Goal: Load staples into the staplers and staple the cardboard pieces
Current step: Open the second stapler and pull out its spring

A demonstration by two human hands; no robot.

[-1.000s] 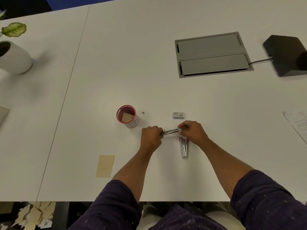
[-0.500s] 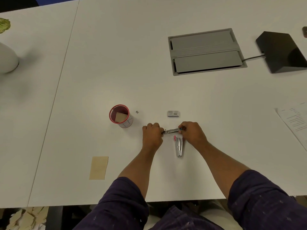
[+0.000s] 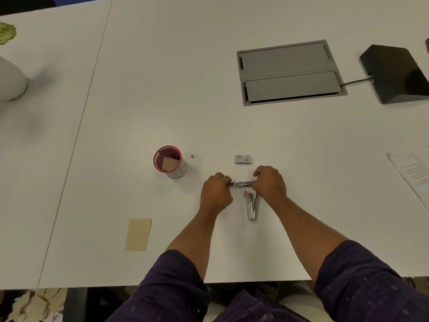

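A small metal stapler (image 3: 241,183) lies crosswise between my hands. My left hand (image 3: 216,194) grips its left end and my right hand (image 3: 270,183) grips its right end. A second metal stapler (image 3: 251,205) with a pink tip lies on the white table just below, pointing toward me. A small grey staple box (image 3: 243,159) sits just beyond my right hand. A tan cardboard piece (image 3: 138,234) lies flat at the lower left. Another cardboard piece (image 3: 170,163) stands inside a red-rimmed cup (image 3: 157,156). A tiny staple clump (image 3: 192,156) lies right of the cup.
A grey cable hatch (image 3: 290,72) is set into the table at the back right, with a black device (image 3: 394,73) and its cable beside it. Printed paper (image 3: 415,168) lies at the right edge. A white plant pot (image 3: 10,82) stands far left. Cardboard scraps (image 3: 34,305) lie on the floor.
Both hands stay on the crosswise stapler with little shift. The camera has drifted, so the table objects sit slightly differently in view.
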